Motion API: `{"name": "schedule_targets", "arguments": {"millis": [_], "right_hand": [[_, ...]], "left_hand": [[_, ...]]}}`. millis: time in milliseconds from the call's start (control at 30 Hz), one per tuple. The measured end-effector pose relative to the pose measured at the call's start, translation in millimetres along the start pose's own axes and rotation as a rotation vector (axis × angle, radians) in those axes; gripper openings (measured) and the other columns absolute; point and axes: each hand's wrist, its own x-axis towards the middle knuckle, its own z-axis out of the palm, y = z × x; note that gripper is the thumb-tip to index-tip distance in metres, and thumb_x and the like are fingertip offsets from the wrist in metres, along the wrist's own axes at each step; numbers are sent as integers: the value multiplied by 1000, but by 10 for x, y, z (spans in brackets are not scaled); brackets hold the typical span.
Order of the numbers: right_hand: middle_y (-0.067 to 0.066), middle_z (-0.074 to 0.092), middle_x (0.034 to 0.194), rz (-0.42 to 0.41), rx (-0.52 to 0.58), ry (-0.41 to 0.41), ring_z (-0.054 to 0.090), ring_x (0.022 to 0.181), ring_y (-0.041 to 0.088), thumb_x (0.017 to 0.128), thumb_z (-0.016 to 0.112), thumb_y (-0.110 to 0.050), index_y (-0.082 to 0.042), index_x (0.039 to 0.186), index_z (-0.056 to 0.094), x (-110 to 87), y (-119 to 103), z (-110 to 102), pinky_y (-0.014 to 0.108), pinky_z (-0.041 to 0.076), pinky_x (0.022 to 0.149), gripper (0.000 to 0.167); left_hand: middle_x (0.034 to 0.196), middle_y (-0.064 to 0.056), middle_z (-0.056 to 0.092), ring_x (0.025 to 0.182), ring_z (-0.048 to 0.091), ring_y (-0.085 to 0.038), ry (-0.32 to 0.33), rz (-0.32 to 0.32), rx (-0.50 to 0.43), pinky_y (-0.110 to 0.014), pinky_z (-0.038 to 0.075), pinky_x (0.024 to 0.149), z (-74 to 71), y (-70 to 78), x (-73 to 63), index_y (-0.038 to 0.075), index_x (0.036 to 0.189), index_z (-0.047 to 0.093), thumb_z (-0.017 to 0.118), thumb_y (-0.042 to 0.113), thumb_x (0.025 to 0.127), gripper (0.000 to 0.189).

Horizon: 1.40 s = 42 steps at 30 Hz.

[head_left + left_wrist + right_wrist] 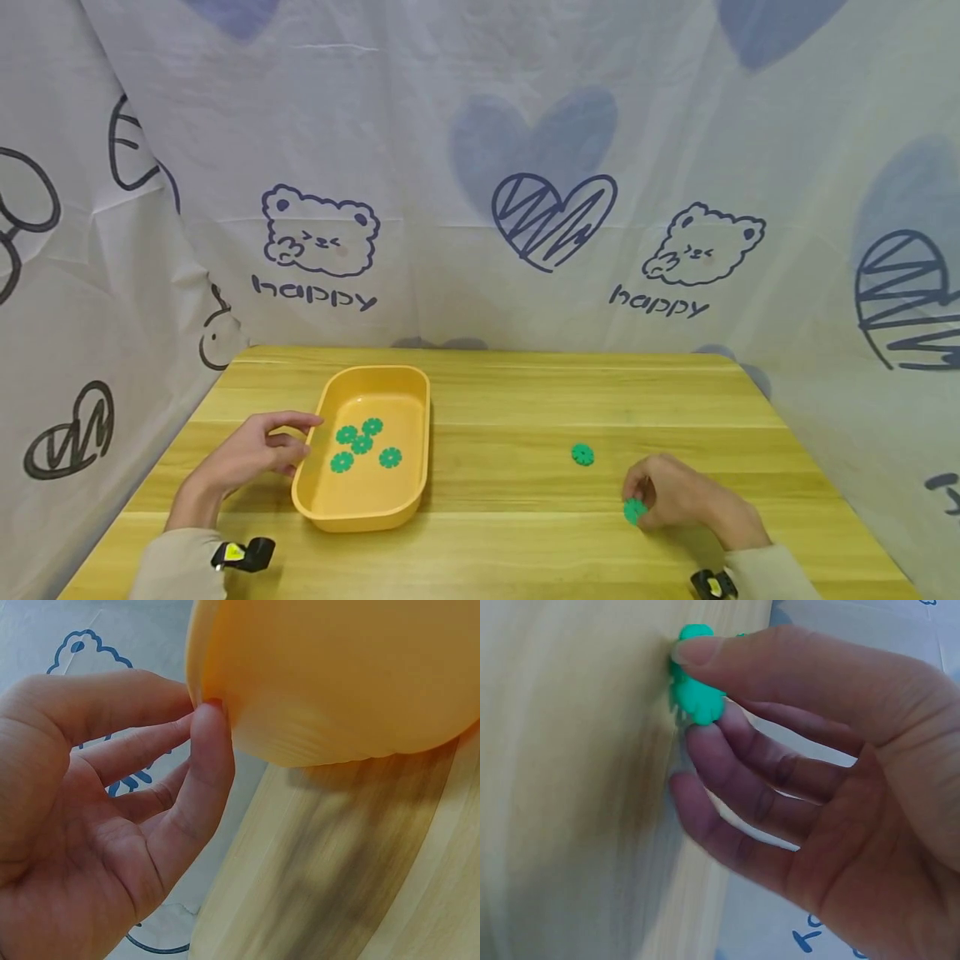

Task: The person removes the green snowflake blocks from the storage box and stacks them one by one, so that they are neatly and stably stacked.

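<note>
A yellow tray (pixel 362 523) with rounded corners sits on the left half of the table. Several green notched plastic discs (pixel 362 443) lie flat inside it. My left hand (pixel 251 450) is at the tray's left side; in the left wrist view its fingertips pinch the tray rim (pixel 196 652). Toward the table's right side, my right hand (pixel 678 496) pinches a green notched plastic disc (pixel 634 511) between thumb and fingers, at or just above the tabletop. A loose green disc (pixel 582 454) lies on the wood to the left of that hand and farther back.
The wood-grain table (pixel 510 533) ends at a white patterned curtain (pixel 442 267) behind and at the sides. Black straps with small devices (pixel 247 554) are on both wrists.
</note>
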Motion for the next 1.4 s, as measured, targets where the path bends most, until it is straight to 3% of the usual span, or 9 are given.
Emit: {"name": "schedule_targets", "arguments": {"millis": [567, 1067, 1400], "right_hand": [[-2, 71, 90, 3, -79, 130, 61, 76, 1, 85, 83, -11, -8, 100, 76, 59, 91, 12, 22, 54, 66, 17], [2, 72, 92, -51, -99, 98, 65, 79, 7, 72, 81, 3, -5, 97, 77, 36, 93, -50, 24, 57, 68, 27], [0, 71, 90, -36, -76, 80, 63, 78, 5, 73, 80, 5, -7, 96, 76, 54, 75, -47, 22, 56, 67, 26]], "left_hand": [[129, -26, 52, 83, 66, -14, -2, 7, 13, -37, 63, 73, 9, 22, -1, -10, 146, 47, 66, 7, 95, 57], [128, -27, 52, 82, 65, -13, 0, 20, 1, -36, 62, 72, 11, 14, -12, -11, 146, 46, 65, 5, 96, 56], [130, -28, 51, 82, 65, -13, 5, 24, 7, -36, 63, 72, 11, 16, -19, -11, 146, 47, 66, 6, 95, 56]]}}
